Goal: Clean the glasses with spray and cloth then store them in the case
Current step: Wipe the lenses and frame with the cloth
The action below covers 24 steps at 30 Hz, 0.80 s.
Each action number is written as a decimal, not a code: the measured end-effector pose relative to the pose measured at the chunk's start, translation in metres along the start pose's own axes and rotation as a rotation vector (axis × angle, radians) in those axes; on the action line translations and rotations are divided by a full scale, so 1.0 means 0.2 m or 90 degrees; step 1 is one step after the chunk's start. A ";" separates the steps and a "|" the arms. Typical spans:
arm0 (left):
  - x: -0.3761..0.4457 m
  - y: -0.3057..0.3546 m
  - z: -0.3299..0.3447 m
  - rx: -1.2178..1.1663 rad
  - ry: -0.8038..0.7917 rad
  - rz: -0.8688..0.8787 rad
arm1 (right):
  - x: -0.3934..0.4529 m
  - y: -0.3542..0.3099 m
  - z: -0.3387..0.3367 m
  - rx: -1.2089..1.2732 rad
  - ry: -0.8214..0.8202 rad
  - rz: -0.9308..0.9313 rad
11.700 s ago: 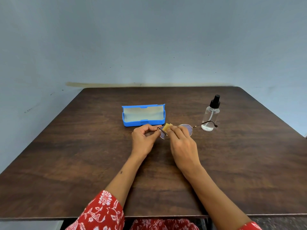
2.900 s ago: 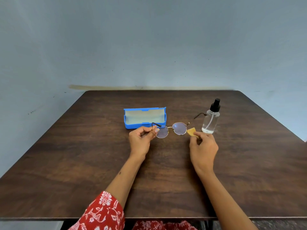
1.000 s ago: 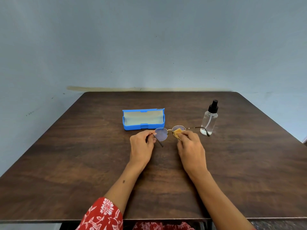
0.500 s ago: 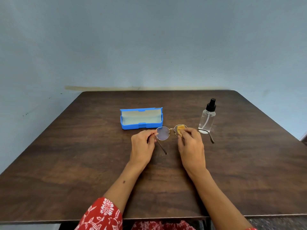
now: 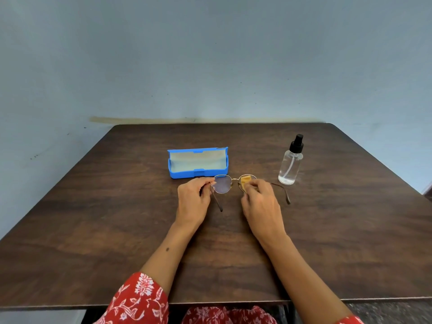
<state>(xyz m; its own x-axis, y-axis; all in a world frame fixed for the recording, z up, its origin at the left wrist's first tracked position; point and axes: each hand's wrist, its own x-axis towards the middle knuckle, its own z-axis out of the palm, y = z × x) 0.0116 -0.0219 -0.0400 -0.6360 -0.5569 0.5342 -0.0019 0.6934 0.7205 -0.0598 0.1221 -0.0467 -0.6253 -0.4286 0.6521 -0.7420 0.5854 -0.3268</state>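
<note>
Cloth (image 5: 245,181) was brought back to the R lens; glasses (image 5: 223,184) pinched at hinge by L hand (image 5: 194,199), cloth gripped by R hand (image 5: 259,202). Wiping underway; case (image 5: 198,173) open, unused.

A plain room, most likely in a home rather than a shop or lab. The dark wood-grain table (image 5: 327,230) is pushed up against a bare, pale blue painted wall (image 5: 210,66). Behind the table's far edge the wall is scuffed, with a yellowish stain (image 5: 140,119) along it.
</note>
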 end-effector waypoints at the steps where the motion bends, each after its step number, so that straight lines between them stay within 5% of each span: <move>1: 0.00 -0.01 0.00 -0.007 0.002 -0.003 | 0.00 0.00 0.00 -0.006 0.006 0.027; 10: -0.01 0.01 0.01 -0.009 -0.003 0.007 | 0.00 0.00 -0.01 0.049 -0.013 0.017; 15: 0.00 -0.02 0.02 -0.029 -0.003 0.002 | 0.01 0.00 0.00 0.004 0.005 0.105; 24: 0.00 -0.02 0.02 -0.015 0.004 0.010 | 0.00 -0.01 0.00 0.013 -0.020 0.022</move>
<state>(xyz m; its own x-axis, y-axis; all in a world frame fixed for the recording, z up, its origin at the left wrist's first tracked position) 0.0088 -0.0232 -0.0443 -0.6308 -0.5493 0.5481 0.0259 0.6910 0.7224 -0.0581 0.1217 -0.0467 -0.6583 -0.4297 0.6181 -0.7240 0.5863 -0.3634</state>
